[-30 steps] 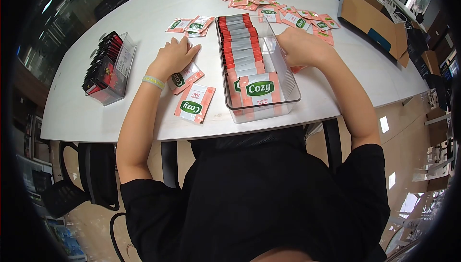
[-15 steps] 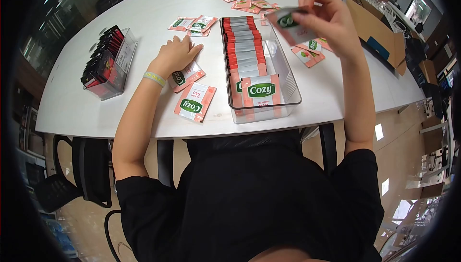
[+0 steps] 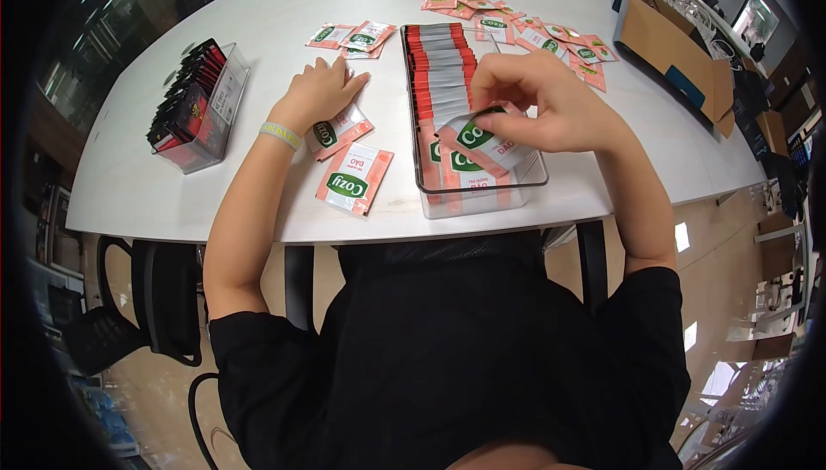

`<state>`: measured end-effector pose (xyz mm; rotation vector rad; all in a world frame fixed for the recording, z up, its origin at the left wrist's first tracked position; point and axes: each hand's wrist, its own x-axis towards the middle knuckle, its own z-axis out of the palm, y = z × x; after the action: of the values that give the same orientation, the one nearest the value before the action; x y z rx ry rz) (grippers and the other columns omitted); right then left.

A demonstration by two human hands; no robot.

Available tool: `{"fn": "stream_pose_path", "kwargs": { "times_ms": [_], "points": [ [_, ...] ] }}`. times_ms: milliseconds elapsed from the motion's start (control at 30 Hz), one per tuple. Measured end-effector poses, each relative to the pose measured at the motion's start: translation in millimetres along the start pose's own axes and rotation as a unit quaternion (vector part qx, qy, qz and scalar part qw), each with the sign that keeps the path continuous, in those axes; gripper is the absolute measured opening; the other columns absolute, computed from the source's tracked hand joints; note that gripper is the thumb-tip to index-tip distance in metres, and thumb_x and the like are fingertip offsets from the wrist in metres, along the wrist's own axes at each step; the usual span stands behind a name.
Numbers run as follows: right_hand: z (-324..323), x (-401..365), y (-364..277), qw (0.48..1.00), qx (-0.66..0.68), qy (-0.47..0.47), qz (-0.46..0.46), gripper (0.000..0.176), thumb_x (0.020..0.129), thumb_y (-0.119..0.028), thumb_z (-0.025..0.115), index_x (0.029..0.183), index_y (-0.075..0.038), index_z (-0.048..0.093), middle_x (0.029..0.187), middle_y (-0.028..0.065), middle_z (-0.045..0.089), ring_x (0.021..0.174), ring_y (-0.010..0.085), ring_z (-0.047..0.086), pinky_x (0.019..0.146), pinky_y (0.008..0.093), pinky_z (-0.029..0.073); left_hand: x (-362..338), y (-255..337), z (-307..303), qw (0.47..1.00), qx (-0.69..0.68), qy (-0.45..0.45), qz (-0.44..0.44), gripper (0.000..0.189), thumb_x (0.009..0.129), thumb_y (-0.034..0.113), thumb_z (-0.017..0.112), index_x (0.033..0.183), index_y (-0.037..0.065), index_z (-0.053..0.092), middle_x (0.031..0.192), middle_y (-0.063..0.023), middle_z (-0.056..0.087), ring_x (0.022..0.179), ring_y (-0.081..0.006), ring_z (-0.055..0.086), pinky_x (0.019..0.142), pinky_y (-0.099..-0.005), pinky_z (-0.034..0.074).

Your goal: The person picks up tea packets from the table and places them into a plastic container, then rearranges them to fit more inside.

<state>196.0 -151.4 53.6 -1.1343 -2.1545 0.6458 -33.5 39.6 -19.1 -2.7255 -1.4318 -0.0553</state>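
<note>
The right hand (image 3: 546, 108) hangs over the near end of the clear bin (image 3: 413, 126). Its grip is narrow, with thumb and fingertips closed on the upper edge of a Cozy sachet (image 3: 483, 139). The sachet is tilted, and its lower corner sits just above or against the upright row of sachets (image 3: 440, 65) along the bin's left side; I cannot tell which.

To the left of the bin, the left hand (image 3: 323, 91) lies flat on the worktop (image 3: 172, 203). Its grip is open and clasps nothing, though the heel of the hand rests on a second sachet (image 3: 340, 132). A third sachet (image 3: 353, 180) lies left of the bin's near corner, close to the worktop's edge. Loose sachets (image 3: 559, 40) are scattered beyond the bin's far right corner, and a small heap (image 3: 353, 36) lies beyond its far left corner. A smaller box of dark packets (image 3: 194, 108) stands well to the bin's left.

As I judge it, the main risk is the shallow pinch on a slick wrapper. If it slips, the sachet would land flat across the row rather than standing in it. Pushed in at this tilt, it could also catch the front packets and tip them toward the bin's near wall. The left forearm could easily brush the third sachet off the worktop.
</note>
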Motion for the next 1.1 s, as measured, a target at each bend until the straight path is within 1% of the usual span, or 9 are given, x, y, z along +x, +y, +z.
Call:
{"fn": "stream_pose_path", "kwargs": {
  "times_ms": [167,267,367,567,633,733,833,933,1100],
  "points": [
    [3.2,0.5,2.4,0.997,0.07,0.033,-0.019,0.012,0.075,-0.001,0.061,0.086,-0.002,0.056,0.079,0.0004,0.052,0.069,0.008,0.047,0.06,0.0211,0.039,0.8,-2.0,3.1,1.0,-0.001,-0.001,0.001,0.059,0.092,0.049,0.038,0.125,0.001,0.045,0.103,-0.0261,0.057,0.095,-0.0389,0.058,0.081,-0.0442,0.047],
    [3.1,2.1,3.4,0.998,-0.012,-0.006,-0.067,0.011,0.075,-0.002,0.062,0.085,-0.003,0.057,0.083,0.0005,0.054,0.072,0.0075,0.047,0.059,0.0215,0.038,0.8,-2.0,3.5,1.0,-0.006,0.011,0.003,0.059,0.092,0.05,0.038,0.125,0.001,0.045,0.104,-0.0257,0.056,0.095,-0.039,0.057,0.081,-0.0442,0.047],
    [6.8,3.5,8.4,0.995,0.085,0.025,-0.056,0.009,0.075,-0.002,0.062,0.083,-0.004,0.059,0.08,-0.0005,0.056,0.07,0.008,0.048,0.057,0.0218,0.036,1.1,-0.4,-0.3,1.0,-0.005,-0.002,-0.005,0.06,0.092,0.05,0.038,0.125,0.001,0.044,0.105,-0.0255,0.056,0.095,-0.0389,0.057,0.081,-0.0439,0.046],
    [4.6,3.4,5.9,0.995,-0.047,0.069,-0.052,0.009,0.071,-0.005,0.067,0.072,-0.004,0.058,0.066,-0.0006,0.057,0.065,0.0105,0.052,0.057,0.0247,0.04,0.1,-0.8,1.0,1.0,-0.003,-0.003,-0.002,0.06,0.092,0.049,0.037,0.126,0.0,0.044,0.105,-0.026,0.056,0.096,-0.0386,0.057,0.082,-0.0431,0.046],
    [1.7,2.0,10.0,0.995,-0.067,-0.052,-0.058,0.012,0.069,-0.01,0.066,0.07,-0.003,0.056,0.066,0.0054,0.059,0.063,0.0174,0.057,0.056,0.0305,0.043,0.9,-0.5,0.1,1.0,0.0,-0.01,-0.006,0.06,0.092,0.049,0.037,0.125,0.0,0.044,0.106,-0.0259,0.056,0.096,-0.0386,0.057,0.082,-0.0431,0.047],
    [0.3,0.5,9.1,0.986,-0.137,-0.095,-0.011,0.018,0.067,-0.014,0.069,0.069,-0.003,0.056,0.069,0.007,0.059,0.067,0.0222,0.058,0.057,0.0334,0.044,1.3,-1.9,2.7,1.0,-0.002,0.002,0.001,0.059,0.092,0.049,0.038,0.125,0.0,0.045,0.106,-0.0256,0.056,0.096,-0.0385,0.058,0.081,-0.0433,0.047],
    [2.0,-2.1,8.7,0.963,-0.259,-0.04,-0.061,0.024,0.066,-0.02,0.072,0.068,-0.003,0.055,0.071,0.0081,0.058,0.07,0.0245,0.057,0.062,0.0353,0.044,1.4,-1.3,2.0,1.0,0.002,-0.001,-0.001,0.059,0.092,0.048,0.038,0.127,0.0,0.044,0.106,-0.0255,0.056,0.096,-0.0384,0.058,0.081,-0.0434,0.047],
    [3.4,-3.2,5.9,0.958,-0.284,-0.001,-0.034,0.03,0.062,-0.025,0.076,0.067,-0.005,0.054,0.074,0.0074,0.053,0.075,0.0246,0.052,0.065,0.035,0.04,0.9,-1.4,1.4,1.0,0.006,-0.005,0.001,0.059,0.092,0.048,0.038,0.127,0.0,0.044,0.106,-0.0251,0.056,0.096,-0.0382,0.058,0.081,-0.0432,0.047],
    [0.3,-6.4,11.8,0.952,-0.301,-0.049,-0.034,0.037,0.058,-0.033,0.078,0.072,-0.004,0.059,0.076,0.0086,0.055,0.074,0.0251,0.052,0.07,0.0346,0.037,1.2,-1.3,1.4,1.0,-0.003,0.001,-0.002,0.059,0.092,0.048,0.038,0.126,0.0,0.045,0.106,-0.0251,0.056,0.095,-0.038,0.058,0.081,-0.0431,0.047]
  ]
}}
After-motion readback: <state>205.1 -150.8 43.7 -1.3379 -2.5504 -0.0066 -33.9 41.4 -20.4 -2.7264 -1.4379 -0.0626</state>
